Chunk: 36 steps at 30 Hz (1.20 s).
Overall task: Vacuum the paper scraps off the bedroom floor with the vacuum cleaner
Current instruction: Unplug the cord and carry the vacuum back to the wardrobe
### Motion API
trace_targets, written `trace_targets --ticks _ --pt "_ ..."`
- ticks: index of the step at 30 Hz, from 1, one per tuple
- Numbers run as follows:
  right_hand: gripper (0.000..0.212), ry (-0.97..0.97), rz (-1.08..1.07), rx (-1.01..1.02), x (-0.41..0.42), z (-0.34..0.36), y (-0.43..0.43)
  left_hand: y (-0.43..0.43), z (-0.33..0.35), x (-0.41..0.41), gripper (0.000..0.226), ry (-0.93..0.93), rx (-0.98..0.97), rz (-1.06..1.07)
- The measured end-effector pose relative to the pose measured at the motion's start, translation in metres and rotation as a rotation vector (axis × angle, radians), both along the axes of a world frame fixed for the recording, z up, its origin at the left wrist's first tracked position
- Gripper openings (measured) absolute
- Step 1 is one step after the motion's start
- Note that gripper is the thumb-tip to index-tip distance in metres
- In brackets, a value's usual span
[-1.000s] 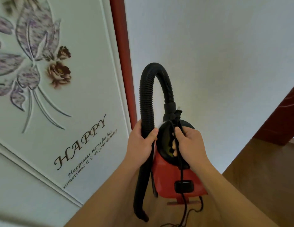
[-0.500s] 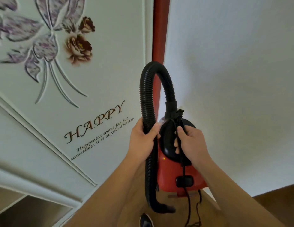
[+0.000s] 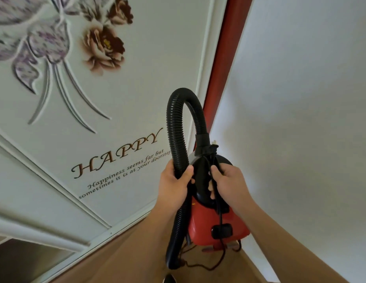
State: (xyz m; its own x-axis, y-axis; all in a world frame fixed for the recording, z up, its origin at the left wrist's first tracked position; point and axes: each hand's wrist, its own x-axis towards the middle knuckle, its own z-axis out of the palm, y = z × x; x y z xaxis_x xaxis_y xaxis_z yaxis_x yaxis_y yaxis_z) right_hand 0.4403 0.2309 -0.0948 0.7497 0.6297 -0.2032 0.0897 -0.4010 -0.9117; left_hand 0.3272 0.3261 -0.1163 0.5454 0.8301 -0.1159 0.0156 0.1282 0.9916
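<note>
Evidently the vacuum cleaner (image 3: 217, 221) is being carried, not used. Its red body hangs close in front of the person, low in the corner, and I cannot tell whether its foot touches the ground. The hose (image 3: 175, 129) arches up out of the top and comes down on the left. There the left hand (image 3: 174, 186) is wrapped round it with the thumb across the front, probably to stop the loose end swinging; its mouth hangs near the floor. The right hand (image 3: 229, 184) is clenched round the black loop handle (image 3: 200, 180), which seems to take the weight. Its fingers also trap the cord (image 3: 219, 209) against the handle, likely to keep it from trailing, though some cord lies looped below the machine. The plug (image 3: 213, 148) sits tucked at the hose collar, so I judge the machine is not yet plugged in and cleaning has not begun.

A plain white wall (image 3: 300, 99) fills the right side. On the left is a pale panel (image 3: 137, 88) with raised flowers and the word HAPPY. Brown wooden floor (image 3: 208, 272) shows at the bottom, and a red frame (image 3: 225, 68) runs between panel and wall. No paper scraps are in sight.
</note>
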Motion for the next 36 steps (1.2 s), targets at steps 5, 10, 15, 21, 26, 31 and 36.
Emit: trace_targets --ticks 5,10,15,21,26,31,36 --pt "0.035 -0.016 0.104 -0.063 0.012 -0.005 0.024 0.011 -0.014 0.002 0.004 -0.008 -0.074 0.063" --pt "0.036 -0.037 0.209 -0.106 0.026 -0.020 0.046 0.013 -0.029 0.006 0.001 -0.040 -0.175 0.150" --pt "0.036 -0.042 0.359 -0.144 0.039 -0.041 0.065 0.011 -0.048 0.014 0.005 -0.031 -0.267 0.290" --pt "0.035 -0.015 0.551 -0.206 0.070 -0.070 0.081 0.000 -0.070 0.036 0.008 -0.036 -0.350 0.486" --pt "0.037 -0.052 0.747 -0.282 0.091 -0.090 0.089 -0.011 -0.092 0.061 0.012 -0.093 -0.426 0.694" --pt "0.035 -0.098 0.900 -0.329 0.110 -0.108 0.099 -0.021 -0.113 0.081 0.012 -0.130 -0.444 0.854" --pt "0.035 -0.169 1.043 -0.369 0.109 -0.128 0.114 -0.024 -0.137 0.088 0.011 -0.162 -0.468 1.007"
